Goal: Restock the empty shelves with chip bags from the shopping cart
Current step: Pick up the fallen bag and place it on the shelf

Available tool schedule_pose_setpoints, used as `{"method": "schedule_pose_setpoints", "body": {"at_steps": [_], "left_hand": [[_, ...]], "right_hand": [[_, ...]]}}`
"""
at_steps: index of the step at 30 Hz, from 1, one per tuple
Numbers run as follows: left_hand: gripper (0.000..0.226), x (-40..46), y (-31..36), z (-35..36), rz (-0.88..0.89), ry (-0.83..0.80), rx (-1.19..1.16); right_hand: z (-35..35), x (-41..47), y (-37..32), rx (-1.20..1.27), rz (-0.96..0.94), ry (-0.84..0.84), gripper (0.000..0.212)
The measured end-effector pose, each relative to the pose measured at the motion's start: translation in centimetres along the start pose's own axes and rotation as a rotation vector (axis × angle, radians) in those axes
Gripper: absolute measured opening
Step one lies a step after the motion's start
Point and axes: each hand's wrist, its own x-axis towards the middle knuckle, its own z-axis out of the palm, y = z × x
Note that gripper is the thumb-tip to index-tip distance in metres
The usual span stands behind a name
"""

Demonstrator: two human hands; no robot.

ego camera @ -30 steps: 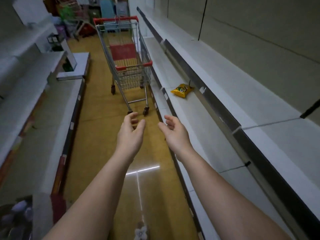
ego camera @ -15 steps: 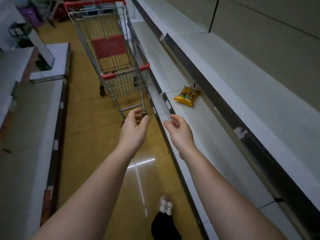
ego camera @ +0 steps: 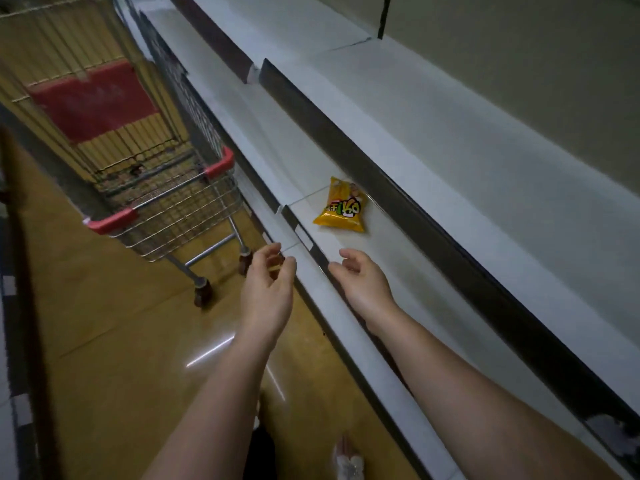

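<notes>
A yellow chip bag (ego camera: pixel 343 206) lies flat on the lower white shelf (ego camera: pixel 398 271) on the right, close to the dark back strip. My right hand (ego camera: pixel 360 278) hovers over that shelf's front edge, a short way in front of the bag, fingers loosely curled and holding nothing. My left hand (ego camera: pixel 268 285) is stretched out beside it over the floor, fingers relaxed and holding nothing. The wire shopping cart (ego camera: pixel 145 161) with red corner bumpers stands to the left against the shelf front; its basket shows only a red seat flap, no bags visible.
An upper white shelf (ego camera: pixel 485 140) overhangs the lower one on the right. The aisle floor (ego camera: pixel 114 323) is glossy yellow-brown. A dark shelf edge (ego camera: pixel 17 306) runs along the far left. My feet show at the bottom.
I have walked forward along the aisle: the cart and the chip bag are now much nearer and larger. Both hands stay stretched out and hold nothing; the right hand is now over the lower shelf.
</notes>
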Motion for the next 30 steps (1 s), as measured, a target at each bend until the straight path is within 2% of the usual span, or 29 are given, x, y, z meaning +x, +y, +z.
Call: {"method": "schedule_pose_setpoints", "body": {"at_steps": [7,13,22,27,30], "left_hand": [[0.041,11.1,-2.6,1.3,0.005,-0.215,0.091],[0.041,20.7,-4.9,2.5,0.108,-0.378,0.200],[0.042,29.3,-10.5,5.9,0.120,-0.458,0.235],[0.039,31.9,-12.8,8.4,0.119,-0.469,0.172],[0.038,32.6,-13.4,9.1,0.134,-0.484,0.153]], "right_hand": [[4.3,10.2,0.7,-0.022,0.116,0.169,0.042],[7.8,18.8,2.7,-0.074,0.254,0.257,0.045],[9.6,30.9,7.8,-0.186,0.334,0.283,0.045],[7.9,36.9,10.7,-0.380,0.307,0.475,0.068],[6.7,39.3,12.0,-0.344,0.297,0.472,0.082]]}}
